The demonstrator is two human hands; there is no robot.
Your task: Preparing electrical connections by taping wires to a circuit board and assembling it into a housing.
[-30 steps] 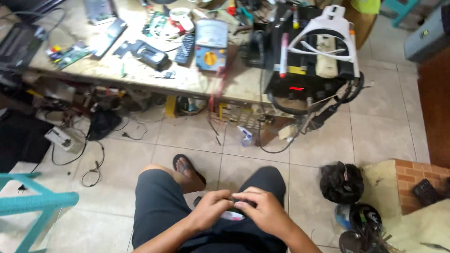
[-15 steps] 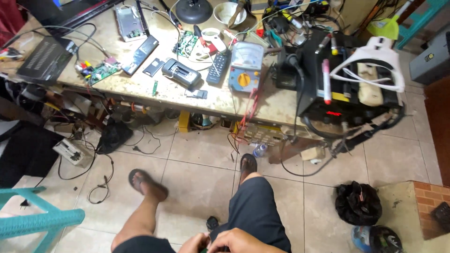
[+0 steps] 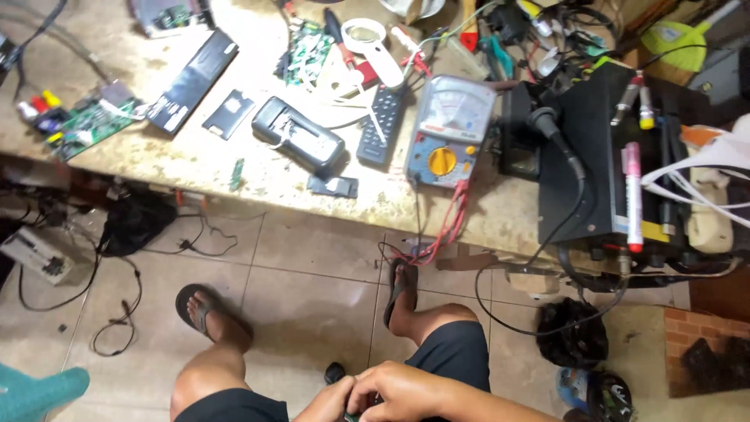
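Both hands sit at the near bottom edge, low between the knees. Right hand (image 3: 406, 391) is curled, fingers folded over a small dark object (image 3: 358, 408) that is mostly hidden; what it is cannot be told. Left hand (image 3: 332, 402) is only partly in frame, thumb and fingers pinched in against the same object, touching the right hand. The grip on both looks closed, not spread.

Person is seated, dark shorts, bare legs, sandals on a tiled floor (image 3: 312, 273). Left foot (image 3: 199, 309) is out to the left, right foot (image 3: 402, 289) is near the workbench edge.

Far side: a cluttered workbench (image 3: 195, 164). An analog multimeter (image 3: 449, 129) with a yellow dial lies centre-right, red leads (image 3: 449, 227) hanging over the near edge. A black remote (image 3: 383, 125) lies just left of it. A dark handheld case (image 3: 301, 144) lies further left, with a small black cover (image 3: 332, 185) near it. A green circuit board (image 3: 82, 125) sits at the left edge. A black box unit (image 3: 594, 172) is on the right, with a white and pink marker (image 3: 631, 195) lying on it.

On the floor at right is a black bag (image 3: 574, 336); at left, loose cables (image 3: 117, 328). A teal chair corner (image 3: 39, 395) shows near left.
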